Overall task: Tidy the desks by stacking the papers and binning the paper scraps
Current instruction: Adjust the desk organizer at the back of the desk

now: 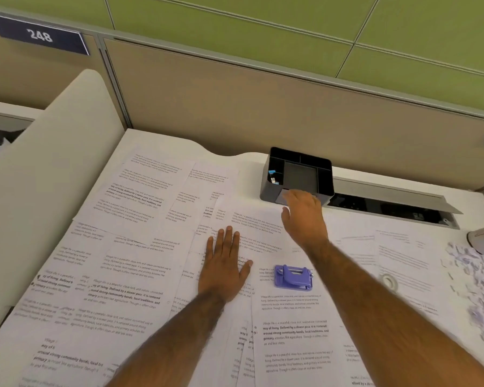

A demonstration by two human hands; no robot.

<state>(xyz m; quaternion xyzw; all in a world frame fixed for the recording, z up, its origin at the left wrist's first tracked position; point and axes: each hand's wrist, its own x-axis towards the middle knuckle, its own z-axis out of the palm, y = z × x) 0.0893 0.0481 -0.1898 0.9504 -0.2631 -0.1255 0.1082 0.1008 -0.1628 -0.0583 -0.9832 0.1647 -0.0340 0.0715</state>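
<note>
While our left hand [224, 270] lay flat, fingers [229, 237] straight, on papers [118, 277] strewn over the desk [250, 169], our right hand [305, 216] met the organizer [299, 174] at its front, whether gripping we could not tell, punch [292, 276] between our forearms, scraps [475, 277] heaped far right

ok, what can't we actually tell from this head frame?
Head view:
1. Right hand: fingertips hidden behind its own knuckles at the desk organizer; grip unclear.
2. Paper scraps: blurred, cut off by the right edge.
3. Organizer's left compartment: items too small to name.
4. Papers: overlap hides the count.
</note>
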